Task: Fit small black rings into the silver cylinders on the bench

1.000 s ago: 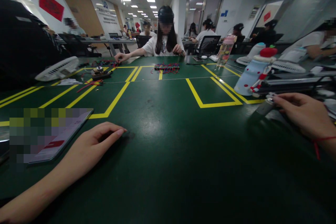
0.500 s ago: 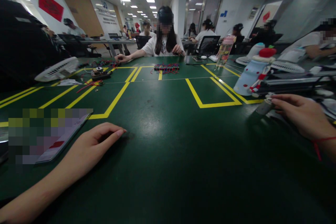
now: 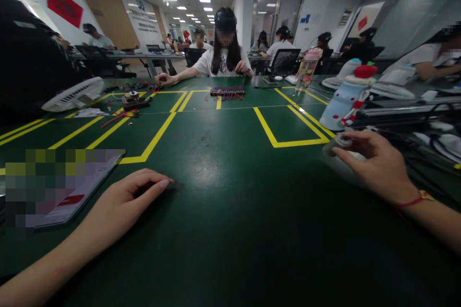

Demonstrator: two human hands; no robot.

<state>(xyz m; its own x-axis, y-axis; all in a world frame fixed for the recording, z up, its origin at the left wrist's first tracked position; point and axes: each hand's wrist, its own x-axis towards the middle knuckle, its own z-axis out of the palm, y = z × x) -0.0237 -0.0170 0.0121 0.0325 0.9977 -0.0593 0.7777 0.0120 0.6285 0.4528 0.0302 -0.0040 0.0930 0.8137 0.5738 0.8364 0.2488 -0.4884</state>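
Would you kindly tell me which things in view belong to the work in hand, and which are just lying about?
In hand:
- small grey object, blurred, in the right hand

Seemingly just lying about:
- tablet-like device
- blue bottle
- pink-lidded bottle
- white fan at left

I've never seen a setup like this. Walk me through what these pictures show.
There is no machine: these are someone's bare hands, seen by a camera worn on the head, looking forward and down. The left hand rests on the green table with nothing visible in it. The right hand holds a small greyish object, too blurred to name. Beyond it stands a light-blue bottle. A flat slab, partly pixelated, lies at left. Opposite sits a co-worker near coloured wires.
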